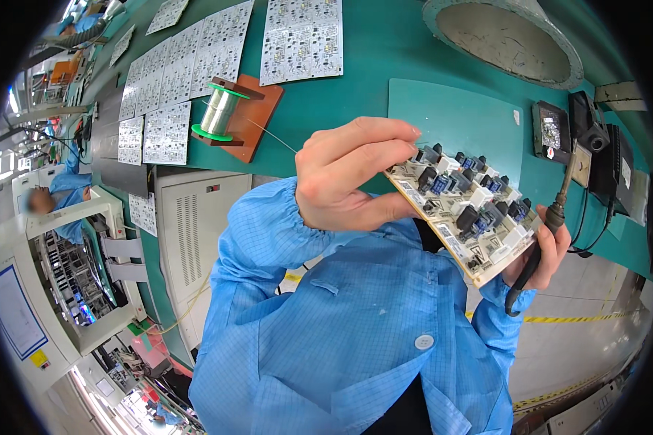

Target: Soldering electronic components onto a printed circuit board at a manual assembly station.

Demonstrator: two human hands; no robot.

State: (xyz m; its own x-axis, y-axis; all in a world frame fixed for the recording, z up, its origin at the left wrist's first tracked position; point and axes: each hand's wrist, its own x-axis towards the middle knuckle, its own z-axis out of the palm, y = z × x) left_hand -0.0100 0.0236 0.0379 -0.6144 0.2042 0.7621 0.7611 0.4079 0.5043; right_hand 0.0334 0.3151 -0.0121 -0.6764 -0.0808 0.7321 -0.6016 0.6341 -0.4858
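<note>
A populated circuit board point(479, 206), crowded with black, white and blue components, is held tilted in front of my chest. My left hand point(359, 174) is closed at its left corner, thumb along the near edge and fingers at the far side. Solder wire point(274, 135) runs from a spool point(221, 112) to behind this hand; whether the fingers also pinch it is hidden. At the board's right edge, my right hand point(548, 250) is wrapped round a soldering iron point(555, 216), which points up and away. Some of its fingers are hidden behind the board.
The spool sits on a brown stand point(257, 119). Several white circuit panels point(302, 40) lie on the green bench point(374, 43). A wide grey duct mouth point(573, 69) stands at the back right, near a small black tray point(551, 130). A machine point(112, 217) and another person point(69, 188) are left.
</note>
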